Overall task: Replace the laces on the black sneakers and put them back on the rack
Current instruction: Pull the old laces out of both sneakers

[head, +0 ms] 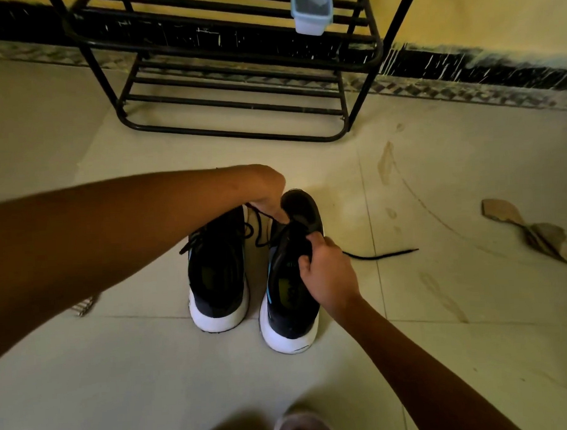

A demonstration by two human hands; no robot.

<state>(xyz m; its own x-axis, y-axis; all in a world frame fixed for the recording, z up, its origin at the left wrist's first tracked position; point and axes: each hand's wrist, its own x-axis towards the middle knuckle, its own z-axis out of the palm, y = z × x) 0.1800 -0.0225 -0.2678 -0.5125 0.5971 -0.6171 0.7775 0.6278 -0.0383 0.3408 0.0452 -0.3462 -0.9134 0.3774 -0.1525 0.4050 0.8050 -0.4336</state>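
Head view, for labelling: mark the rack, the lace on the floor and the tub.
rack (pixel 241 135): head view, front bottom rail.
lace (pixel 386 255): head view, middle of the stretch on the floor.
tub (pixel 312 11): head view, front wall.

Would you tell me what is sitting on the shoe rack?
Only a pale blue plastic tub shows on the rack, on an upper shelf. Its contents are unclear; higher shelves are out of view.

Two sneakers (pixel 216 275), one rack (pixel 234 134), one tub (pixel 312 12).
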